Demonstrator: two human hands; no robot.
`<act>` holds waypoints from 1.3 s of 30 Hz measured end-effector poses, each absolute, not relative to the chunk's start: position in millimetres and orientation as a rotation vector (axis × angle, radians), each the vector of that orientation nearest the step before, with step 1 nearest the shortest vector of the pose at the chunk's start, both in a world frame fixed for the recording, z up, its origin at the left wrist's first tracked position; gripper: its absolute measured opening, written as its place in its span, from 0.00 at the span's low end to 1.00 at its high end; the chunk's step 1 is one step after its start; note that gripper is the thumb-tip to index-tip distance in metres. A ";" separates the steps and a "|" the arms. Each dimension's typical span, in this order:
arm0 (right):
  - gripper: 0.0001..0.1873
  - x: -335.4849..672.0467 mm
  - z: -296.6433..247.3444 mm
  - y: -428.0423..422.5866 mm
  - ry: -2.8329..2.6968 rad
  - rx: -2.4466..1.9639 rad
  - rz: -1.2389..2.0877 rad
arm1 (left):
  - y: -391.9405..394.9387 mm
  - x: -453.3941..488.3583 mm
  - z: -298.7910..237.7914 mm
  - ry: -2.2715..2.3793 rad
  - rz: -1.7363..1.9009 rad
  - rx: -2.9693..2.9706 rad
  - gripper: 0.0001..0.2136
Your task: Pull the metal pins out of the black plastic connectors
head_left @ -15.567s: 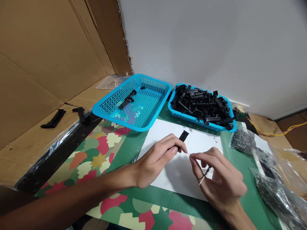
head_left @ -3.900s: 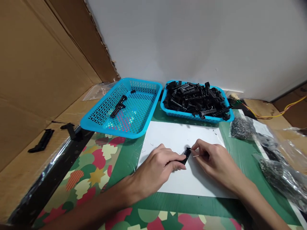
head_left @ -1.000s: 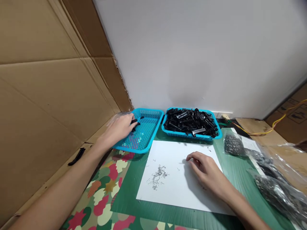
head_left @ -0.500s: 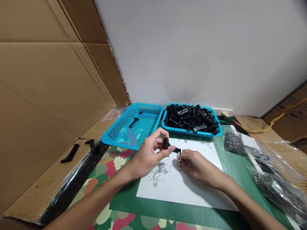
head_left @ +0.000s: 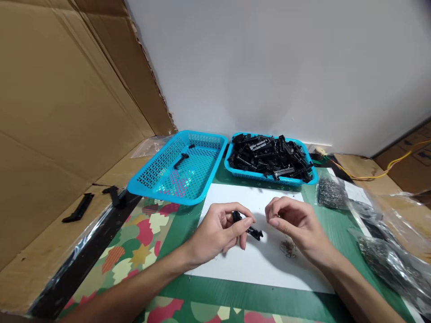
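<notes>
My left hand [head_left: 215, 233] is closed round a black plastic part [head_left: 255, 233], whose narrow end sticks out past the fingertips toward the right. To the right of it, my right hand [head_left: 303, 226] is raised above the white sheet [head_left: 242, 273] with thumb and fingers pinched together. Something tiny seems to be between those fingertips, too small to name. Below the right hand lies a small tangle of thin brownish metal pieces [head_left: 288, 247]. The left hand hides nearly all of the silvery metal pieces on the sheet's left side.
A blue basket [head_left: 136, 186] at the back left holds a few black parts. Another blue basket [head_left: 269, 178] is heaped with black plastic parts [head_left: 269, 154]. Plastic bags of small metal pieces [head_left: 332, 193] lie on the right. Two black parts [head_left: 79, 208] rest at far left, beside cardboard.
My right hand has moved right and up, away from the black part, uncovering the brownish pieces. My left hand has lowered with the part, now covering the silvery pile. The view has shifted slightly.
</notes>
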State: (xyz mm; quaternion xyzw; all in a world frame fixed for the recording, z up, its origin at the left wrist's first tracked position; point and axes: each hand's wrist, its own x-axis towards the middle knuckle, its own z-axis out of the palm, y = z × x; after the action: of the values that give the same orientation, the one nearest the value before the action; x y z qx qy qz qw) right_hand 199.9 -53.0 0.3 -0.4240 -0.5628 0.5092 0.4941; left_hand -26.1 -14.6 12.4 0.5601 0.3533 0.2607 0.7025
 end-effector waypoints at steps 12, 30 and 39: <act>0.05 190.9 0.6 -61.0 -1.509 -1.059 1.158 | -21.5 -23.8 12.2 0.673 0.396 1.045 0.18; 0.05 184.7 7.9 -65.4 -1.528 -1.174 0.988 | -35.5 -20.1 3.9 0.850 0.742 1.448 0.10; 0.08 181.7 10.6 -67.9 -1.610 -1.162 0.878 | -40.2 -20.3 -8.3 0.928 0.842 1.539 0.10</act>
State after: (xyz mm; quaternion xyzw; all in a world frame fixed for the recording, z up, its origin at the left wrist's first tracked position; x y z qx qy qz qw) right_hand 181.7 -67.9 10.6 -0.4733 -0.6561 0.3579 0.4663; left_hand -20.3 -40.2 -8.3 0.6492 0.3916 0.3552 0.5468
